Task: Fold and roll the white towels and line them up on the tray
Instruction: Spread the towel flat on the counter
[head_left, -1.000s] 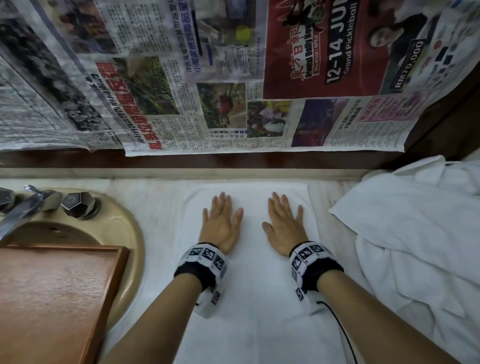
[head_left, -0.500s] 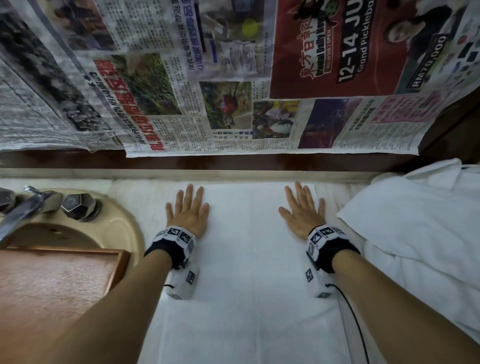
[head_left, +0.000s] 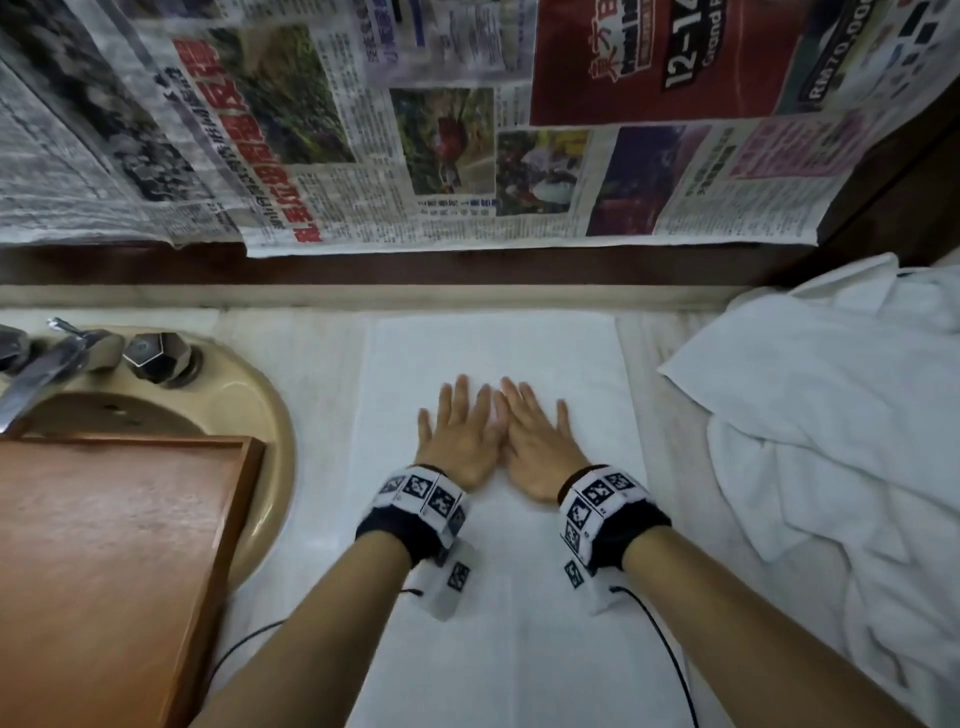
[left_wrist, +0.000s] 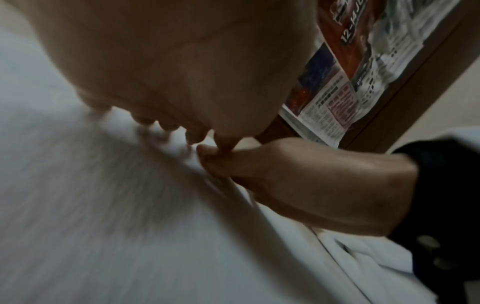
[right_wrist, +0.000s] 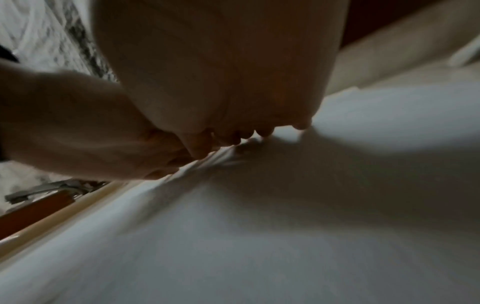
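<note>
While both palms press flat at its middle, the folded white terry towel (head_left: 493, 597) lies lengthwise along the pale worktop (head_left: 311, 343).
Left hand (head_left: 457, 441) and right hand (head_left: 535, 447) touch, fingers straight, clamping nothing; uneven smoothing could skew the fold, and the brown wooden tray (head_left: 104, 545) over the left-edge basin may slip.
</note>
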